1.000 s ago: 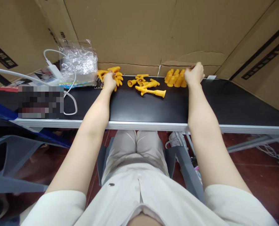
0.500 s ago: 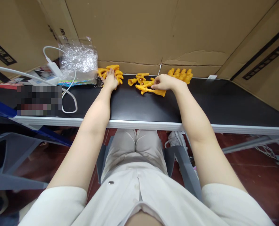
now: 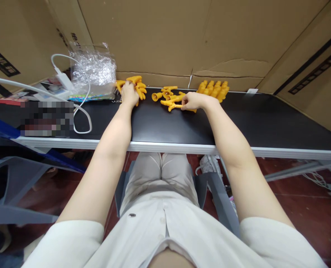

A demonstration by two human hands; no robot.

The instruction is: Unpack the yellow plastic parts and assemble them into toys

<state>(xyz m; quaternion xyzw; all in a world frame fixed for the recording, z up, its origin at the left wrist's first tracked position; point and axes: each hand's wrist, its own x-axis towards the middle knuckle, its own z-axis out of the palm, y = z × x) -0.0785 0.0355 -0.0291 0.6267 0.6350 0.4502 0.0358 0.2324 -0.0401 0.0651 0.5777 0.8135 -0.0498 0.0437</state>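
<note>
On the left of the black tabletop, my left hand [image 3: 129,93] is over a pile of yellow plastic pieces [image 3: 140,88], its fingers curled down and closed among them. Which piece they grip is partly hidden. My right hand [image 3: 191,100] pinches a yellow plastic piece [image 3: 172,105] by its ribbed, narrow middle; this piece has a branching end pointing left. Just behind it lie a few similar yellow pieces [image 3: 169,89], one with a flared hollow end [image 3: 156,96] facing me. Past my right wrist, several yellow pieces [image 3: 214,89] lie side by side in a tight row.
Clear plastic wrap [image 3: 93,74] and a white cable [image 3: 89,126] with a plug take up the table's left side. Cardboard walls [image 3: 160,41] rise behind and at the sides. A small white tag [image 3: 251,91] lies at the back right. The metal table edge [image 3: 171,147] runs before me.
My left hand's fingers have drawn in over the pile. My right hand has dropped slightly and closed around the middle of the front yellow piece.
</note>
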